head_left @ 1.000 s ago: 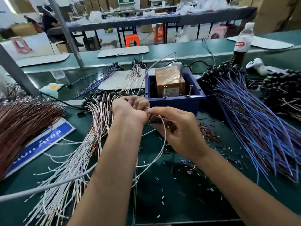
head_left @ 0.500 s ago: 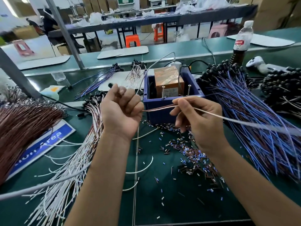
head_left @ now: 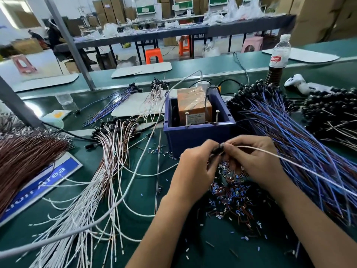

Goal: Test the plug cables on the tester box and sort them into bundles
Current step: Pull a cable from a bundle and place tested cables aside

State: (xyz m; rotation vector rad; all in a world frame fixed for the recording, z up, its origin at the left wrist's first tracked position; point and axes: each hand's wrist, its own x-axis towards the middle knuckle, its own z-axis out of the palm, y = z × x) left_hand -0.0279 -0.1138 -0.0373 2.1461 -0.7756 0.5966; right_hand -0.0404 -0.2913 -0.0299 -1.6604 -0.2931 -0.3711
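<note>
Head view: both hands are meeting just in front of the blue tester box (head_left: 199, 132), over the green table (head_left: 146, 190). The left hand (head_left: 195, 171) is curling its fingers round a small dark plug at the end of a white cable (head_left: 289, 161), and the right hand (head_left: 255, 161) is pinching the same cable just beside the plug; the cable is running off to the right, across the blue cable bundle (head_left: 301, 147). Inside the box an orange taped unit (head_left: 193, 103) is sitting, with two upright metal pins (head_left: 187, 118) at its near edge (the box's near wall is almost touching the knuckles).

Open room is lying mostly toward the near edge of the table, between the forearms and to their left. Under the hands a heap of cut wire bits (head_left: 231, 198) is spreading across the surface. To the left, a fan of white cables (head_left: 92, 186) is lying loose, with brown wires (head_left: 25, 159) further left, partly over a blue sign (head_left: 48, 178). A grey cord (head_left: 123, 190) is crossing the table diagonally from the box to the near left corner. On the right, black plug heads (head_left: 332, 111) are piling up well apart from the hands; behind them a bottle (head_left: 278, 55) is standing upright, near a white controller (head_left: 301, 85).
</note>
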